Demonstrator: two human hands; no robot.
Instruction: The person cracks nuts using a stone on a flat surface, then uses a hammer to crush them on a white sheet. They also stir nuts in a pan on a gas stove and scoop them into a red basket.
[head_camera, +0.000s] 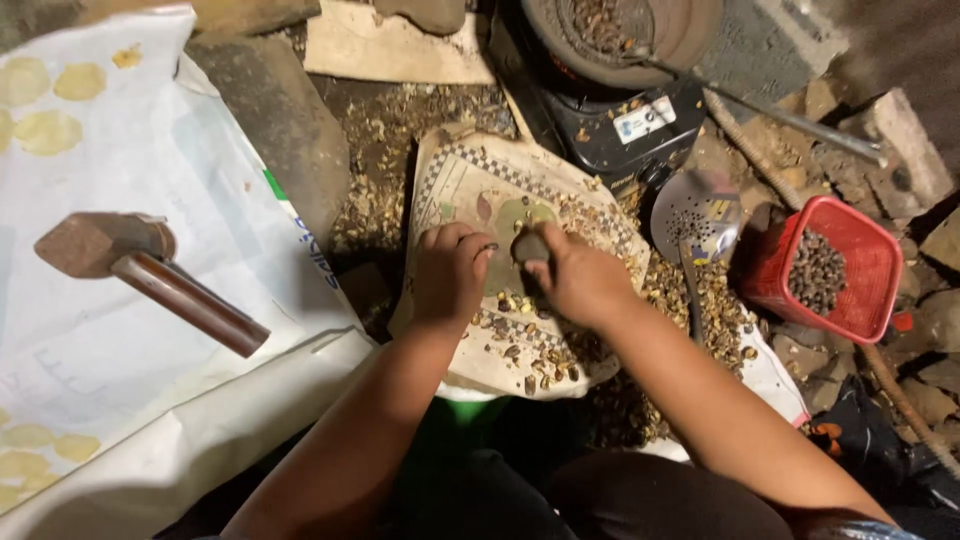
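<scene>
My right hand (578, 280) grips a small dark stone (531, 246) over a worn patterned board (470, 175) strewn with cracked shells and kernels (530, 355). My left hand (450, 270) is curled beside it, pinching a small dark seed (490, 247) at its fingertips. Both hands sit close together at the middle of the board.
A red basket of dark seeds (830, 268) stands at the right beside a perforated metal ladle (695, 215). A dark pan on a black stove (620, 120) is at the back. A wooden mallet (140, 270) lies on a white sheet with yellow discs (45, 130) at the left.
</scene>
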